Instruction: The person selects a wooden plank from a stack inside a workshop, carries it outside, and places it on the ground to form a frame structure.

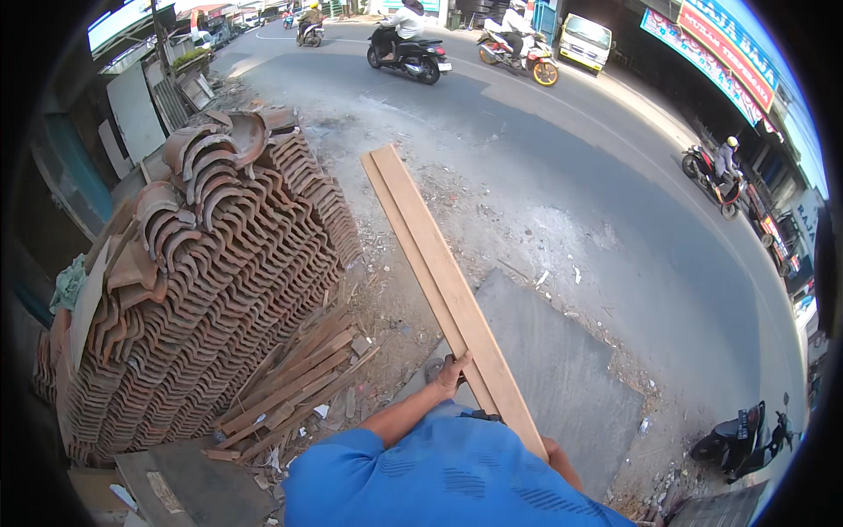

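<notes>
A long brown wooden plank (448,272) with a stepped edge slants away from my body, its far end toward the upper left. My left hand (452,373) grips its left edge, the thumb lying over the wood and the other fingers partly hidden. At the near end, my right hand (553,451) is against the right edge. Most of that hand is behind the plank and my blue shirt (439,474), but it appears to hold the wood.
Clay roof tiles (219,263) stand in a tall stack at left. Wood scraps (299,386) lie beside it. Beneath the plank is a flat grey sheet (562,369). Motorbikes (413,54) and a white truck (586,39) are on the road; a dark scooter (742,439) stands at lower right.
</notes>
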A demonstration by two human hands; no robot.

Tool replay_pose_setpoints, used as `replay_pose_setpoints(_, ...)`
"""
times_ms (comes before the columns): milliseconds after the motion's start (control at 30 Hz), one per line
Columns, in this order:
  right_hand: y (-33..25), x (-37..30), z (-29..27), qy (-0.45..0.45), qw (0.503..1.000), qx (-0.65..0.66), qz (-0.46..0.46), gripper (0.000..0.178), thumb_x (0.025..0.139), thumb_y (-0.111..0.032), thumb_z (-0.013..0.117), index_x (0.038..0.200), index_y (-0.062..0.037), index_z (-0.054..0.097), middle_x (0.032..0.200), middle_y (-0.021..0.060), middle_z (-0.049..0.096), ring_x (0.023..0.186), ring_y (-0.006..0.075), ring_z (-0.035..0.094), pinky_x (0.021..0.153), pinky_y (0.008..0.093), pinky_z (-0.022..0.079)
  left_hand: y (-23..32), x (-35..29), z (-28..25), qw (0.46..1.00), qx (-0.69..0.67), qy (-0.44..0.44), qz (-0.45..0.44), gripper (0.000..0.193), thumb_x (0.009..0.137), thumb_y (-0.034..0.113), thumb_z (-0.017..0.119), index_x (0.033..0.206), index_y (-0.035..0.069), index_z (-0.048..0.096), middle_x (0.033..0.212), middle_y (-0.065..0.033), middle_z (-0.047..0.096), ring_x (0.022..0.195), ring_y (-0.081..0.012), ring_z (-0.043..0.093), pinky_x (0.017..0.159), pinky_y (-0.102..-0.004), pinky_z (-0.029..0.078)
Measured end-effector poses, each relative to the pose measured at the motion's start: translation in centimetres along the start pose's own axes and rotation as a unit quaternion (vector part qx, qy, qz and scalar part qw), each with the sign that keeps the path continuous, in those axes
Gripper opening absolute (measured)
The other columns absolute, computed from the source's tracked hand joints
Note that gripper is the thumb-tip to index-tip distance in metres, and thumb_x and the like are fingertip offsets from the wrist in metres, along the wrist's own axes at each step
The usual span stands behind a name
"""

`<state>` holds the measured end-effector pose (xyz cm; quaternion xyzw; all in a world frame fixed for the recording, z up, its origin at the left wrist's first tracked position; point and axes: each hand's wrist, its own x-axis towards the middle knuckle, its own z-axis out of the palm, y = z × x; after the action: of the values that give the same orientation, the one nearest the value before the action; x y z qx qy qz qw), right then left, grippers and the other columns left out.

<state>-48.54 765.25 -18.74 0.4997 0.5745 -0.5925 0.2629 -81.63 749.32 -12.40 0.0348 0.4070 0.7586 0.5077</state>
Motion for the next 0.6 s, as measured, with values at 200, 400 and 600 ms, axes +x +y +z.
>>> replay_pose_setpoints(200,-11.3,5.2,-6.8,0.013,1.000,0.000,0.000,0.052,0.096,-0.046,0.041,0.129,-0.0083,0.056,0.129,0.0169,0.058,0.117,0.0278,0.057,0.098,0.0425,0.044,8.1,12.9,0.8,1.000,-0.008,-0.024,0.011,0.078,0.076,0.052,0.074,0.133,0.009,0.042,0.119,-0.0072,0.055,0.112,-0.0193,0.054,0.090,-0.0371,0.048)
replay_pose_setpoints(400,-23.0,10.4,-12.8,0.018,1.000,-0.004,-0.007,0.052,0.096,-0.046,0.041,0.129,-0.0085,0.056,0.129,0.0170,0.058,0.117,0.0280,0.057,0.098,0.0426,0.044,14.8,25.7,2.6,0.999,-0.034,-0.023,0.027,0.078,0.076,0.050,0.075,0.132,0.007,0.041,0.118,-0.0076,0.057,0.107,-0.0185,0.057,0.088,-0.0355,0.049)
replay_pose_setpoints(600,-34.0,17.6,-19.6,0.008,1.000,-0.026,-0.010,0.052,0.095,-0.045,0.042,0.130,-0.0087,0.055,0.129,0.0170,0.058,0.117,0.0283,0.056,0.098,0.0426,0.044,18.6,38.1,3.1,0.999,0.002,-0.003,0.036,0.085,0.074,0.057,0.072,0.135,0.007,0.040,0.125,-0.0095,0.053,0.117,-0.0219,0.050,0.098,-0.0402,0.041)
